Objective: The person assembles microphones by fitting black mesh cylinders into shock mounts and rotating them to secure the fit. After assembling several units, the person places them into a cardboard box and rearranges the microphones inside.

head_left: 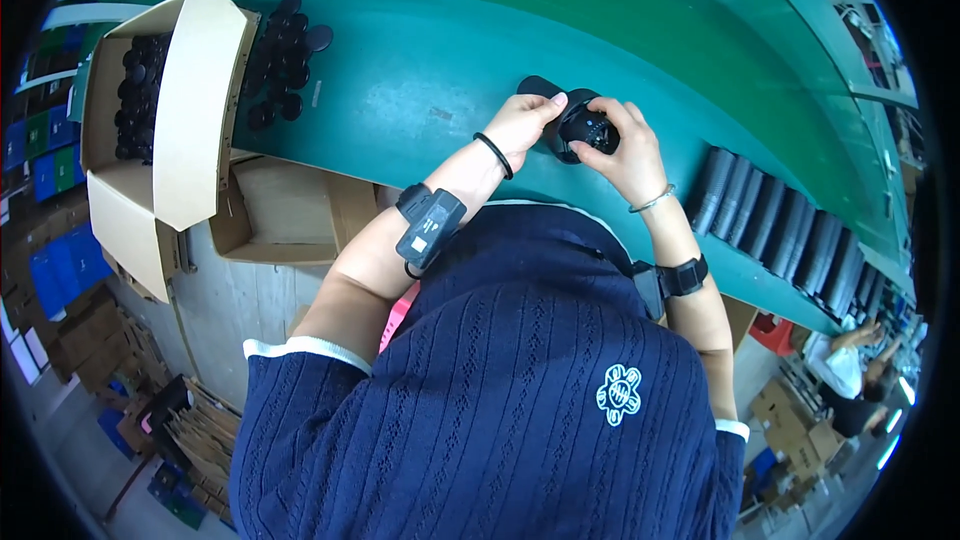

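Note:
My left hand [523, 123] and my right hand [627, 147] both grip a round black part [584, 128] just above the green table [420, 90]. A flat black cap [536, 86] lies beside my left fingers, partly hidden by them. Each forearm carries a black strapped device, and the left wrist a black band.
An open cardboard box [165, 105] with several black round parts stands at the left, and more black parts [285, 60] sit loose beside it. A row of dark cylinders [790, 235] lies on the table's right. Other boxes stand below the table edge. Another person [845, 365] works at lower right.

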`<move>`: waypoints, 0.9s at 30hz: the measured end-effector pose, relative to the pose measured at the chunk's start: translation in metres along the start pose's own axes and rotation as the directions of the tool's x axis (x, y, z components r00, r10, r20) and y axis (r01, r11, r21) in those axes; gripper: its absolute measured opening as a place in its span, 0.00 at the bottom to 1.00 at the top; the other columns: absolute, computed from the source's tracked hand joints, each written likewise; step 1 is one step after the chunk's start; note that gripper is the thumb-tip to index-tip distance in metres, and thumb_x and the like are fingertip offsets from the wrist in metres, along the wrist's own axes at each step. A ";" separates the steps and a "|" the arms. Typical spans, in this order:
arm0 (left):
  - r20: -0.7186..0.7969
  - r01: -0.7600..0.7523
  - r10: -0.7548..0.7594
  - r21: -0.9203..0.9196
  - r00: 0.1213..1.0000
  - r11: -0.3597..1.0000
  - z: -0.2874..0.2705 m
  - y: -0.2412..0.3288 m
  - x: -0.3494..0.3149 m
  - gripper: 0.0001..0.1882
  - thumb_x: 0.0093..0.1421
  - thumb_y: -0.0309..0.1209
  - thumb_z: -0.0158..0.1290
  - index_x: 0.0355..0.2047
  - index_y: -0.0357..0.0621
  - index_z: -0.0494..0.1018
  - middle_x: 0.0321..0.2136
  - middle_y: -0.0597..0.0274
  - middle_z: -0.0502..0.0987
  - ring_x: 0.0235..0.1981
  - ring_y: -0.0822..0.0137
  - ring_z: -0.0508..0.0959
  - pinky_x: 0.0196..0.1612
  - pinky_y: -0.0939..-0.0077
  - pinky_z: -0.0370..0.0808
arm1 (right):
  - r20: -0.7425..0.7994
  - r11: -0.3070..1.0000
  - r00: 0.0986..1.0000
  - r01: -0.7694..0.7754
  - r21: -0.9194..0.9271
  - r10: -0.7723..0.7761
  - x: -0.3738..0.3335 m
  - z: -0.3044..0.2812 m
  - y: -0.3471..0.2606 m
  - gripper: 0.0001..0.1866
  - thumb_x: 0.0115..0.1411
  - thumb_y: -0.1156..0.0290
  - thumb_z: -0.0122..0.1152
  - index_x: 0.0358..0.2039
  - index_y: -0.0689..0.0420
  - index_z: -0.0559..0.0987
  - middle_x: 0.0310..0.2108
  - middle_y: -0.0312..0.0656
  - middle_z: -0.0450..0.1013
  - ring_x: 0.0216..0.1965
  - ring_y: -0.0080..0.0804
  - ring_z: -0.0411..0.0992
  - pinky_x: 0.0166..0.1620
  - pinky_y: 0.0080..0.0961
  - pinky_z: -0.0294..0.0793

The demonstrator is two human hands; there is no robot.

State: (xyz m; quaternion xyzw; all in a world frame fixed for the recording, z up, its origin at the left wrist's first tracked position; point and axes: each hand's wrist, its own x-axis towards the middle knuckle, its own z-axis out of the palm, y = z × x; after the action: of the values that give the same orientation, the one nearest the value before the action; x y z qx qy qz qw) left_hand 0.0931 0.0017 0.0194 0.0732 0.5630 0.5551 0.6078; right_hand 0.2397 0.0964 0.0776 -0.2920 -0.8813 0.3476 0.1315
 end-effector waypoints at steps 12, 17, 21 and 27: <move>-0.024 0.042 -0.041 0.038 0.999 0.998 0.000 0.002 0.000 0.22 0.62 0.46 0.49 0.30 0.35 0.75 0.29 0.63 0.76 0.32 0.74 0.70 0.42 0.78 0.66 | 0.078 0.997 0.997 0.006 -0.075 -0.001 0.003 0.001 -0.007 0.25 0.41 0.65 0.69 0.43 0.55 0.76 0.29 0.45 0.68 0.30 0.41 0.70 0.34 0.31 0.72; -0.109 -0.069 0.110 0.326 0.988 0.943 -0.004 -0.006 0.012 0.23 0.61 0.47 0.49 0.34 0.36 0.76 0.35 0.61 0.73 0.40 0.70 0.69 0.47 0.72 0.64 | 0.096 0.993 0.995 0.041 -0.111 -0.030 0.004 -0.001 -0.008 0.25 0.42 0.66 0.69 0.43 0.56 0.75 0.32 0.46 0.69 0.32 0.45 0.72 0.35 0.34 0.74; -0.019 -0.279 0.328 0.481 0.944 0.831 0.002 0.006 0.021 0.22 0.61 0.45 0.51 0.34 0.32 0.76 0.51 0.52 0.64 0.50 0.66 0.67 0.49 0.73 0.66 | 0.113 0.991 0.990 0.096 -0.098 -0.085 0.001 0.000 -0.006 0.24 0.42 0.67 0.69 0.42 0.56 0.77 0.32 0.46 0.70 0.32 0.44 0.72 0.35 0.33 0.74; 0.080 0.031 -0.047 0.194 0.996 0.981 0.004 0.030 0.037 0.14 0.57 0.36 0.58 0.30 0.33 0.76 0.36 0.55 0.75 0.37 0.68 0.73 0.40 0.77 0.68 | 0.105 0.985 0.986 0.139 -0.103 -0.128 0.007 -0.002 0.000 0.23 0.41 0.67 0.69 0.41 0.55 0.79 0.31 0.45 0.71 0.31 0.41 0.73 0.35 0.30 0.74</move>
State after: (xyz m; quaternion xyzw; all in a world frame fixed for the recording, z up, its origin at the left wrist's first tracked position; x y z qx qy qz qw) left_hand 0.0696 0.0430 0.0203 0.1438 0.5891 0.4825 0.6320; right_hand 0.2354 0.1014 0.0791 -0.2216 -0.9220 0.3029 0.0950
